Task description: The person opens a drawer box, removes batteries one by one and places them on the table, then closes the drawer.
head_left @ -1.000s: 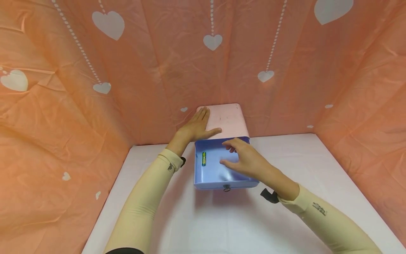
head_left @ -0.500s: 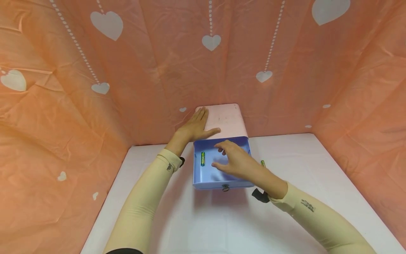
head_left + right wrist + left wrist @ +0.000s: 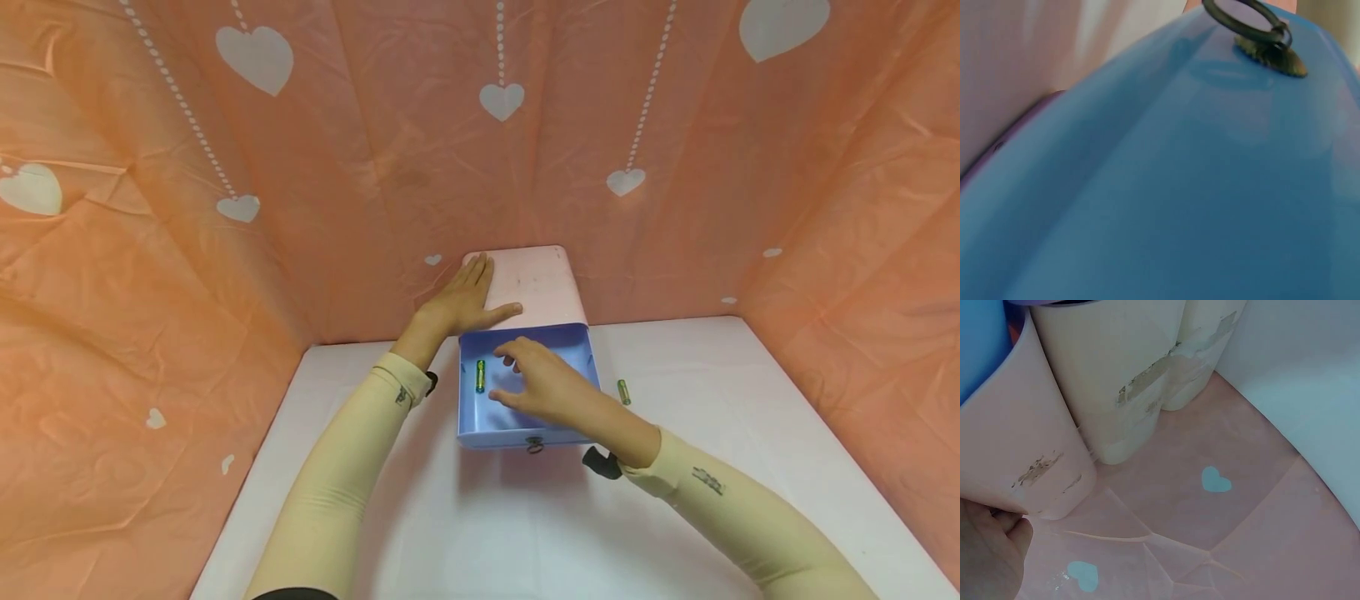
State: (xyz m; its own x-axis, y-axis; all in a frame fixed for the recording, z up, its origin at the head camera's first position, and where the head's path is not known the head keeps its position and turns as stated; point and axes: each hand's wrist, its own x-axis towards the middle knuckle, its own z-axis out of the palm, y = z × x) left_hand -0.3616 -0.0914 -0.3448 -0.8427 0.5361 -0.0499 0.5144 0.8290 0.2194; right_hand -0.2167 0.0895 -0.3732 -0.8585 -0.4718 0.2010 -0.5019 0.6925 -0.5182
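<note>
A blue drawer [image 3: 480, 417] stands pulled out from a pink-topped drawer unit [image 3: 536, 283] in the head view. Flat on the left of that pink top rests my left hand [image 3: 465, 302], fingers straight and thumb spread. Over the drawer hovers my right hand [image 3: 543, 379], thumb and bent fingers apart with nothing between them. Just left of its fingertips, a green and yellow battery [image 3: 481, 376] lies inside the drawer. A second battery [image 3: 624, 392] lies on the white table, right of the drawer. The drawer's ring pull [image 3: 1257, 28] shows in the right wrist view.
An orange-pink cloth with white hearts [image 3: 502, 100] hangs behind and at both sides. The unit's back stands close to it. Cream-coloured cases [image 3: 1104, 381] appear beside the pink one in the left wrist view. The white table [image 3: 487, 525] extends around the unit.
My right hand has moved left across the drawer, closer to the battery inside. Its arm no longer hides the battery on the table. My left hand has stayed on the pink top.
</note>
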